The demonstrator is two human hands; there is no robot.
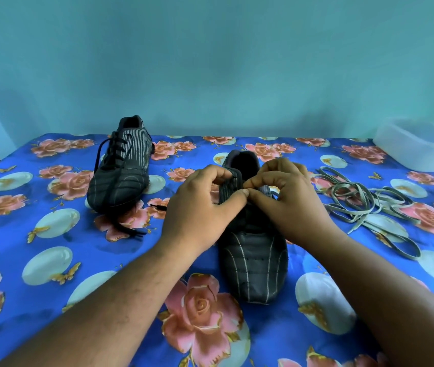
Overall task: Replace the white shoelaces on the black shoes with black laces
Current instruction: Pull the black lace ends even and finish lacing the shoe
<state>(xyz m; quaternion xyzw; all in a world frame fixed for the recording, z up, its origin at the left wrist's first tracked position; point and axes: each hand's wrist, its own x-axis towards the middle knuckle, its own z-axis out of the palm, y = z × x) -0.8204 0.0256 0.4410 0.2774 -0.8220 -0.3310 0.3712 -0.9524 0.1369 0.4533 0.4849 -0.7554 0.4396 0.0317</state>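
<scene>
Shoe (253, 260) toe-first toward the camera — left hand (200, 207) and right hand (287, 200) pinching its black lace

You get one wide-angle view, worn on the person's head, looking forward and down across the tabletop (12, 260) toward the teal wall (210, 62). It sits close: both forearms enter from the bottom edge, and straight lines bend near the borders.

Both hands (247, 193) pinching, thumbs touching
</scene>
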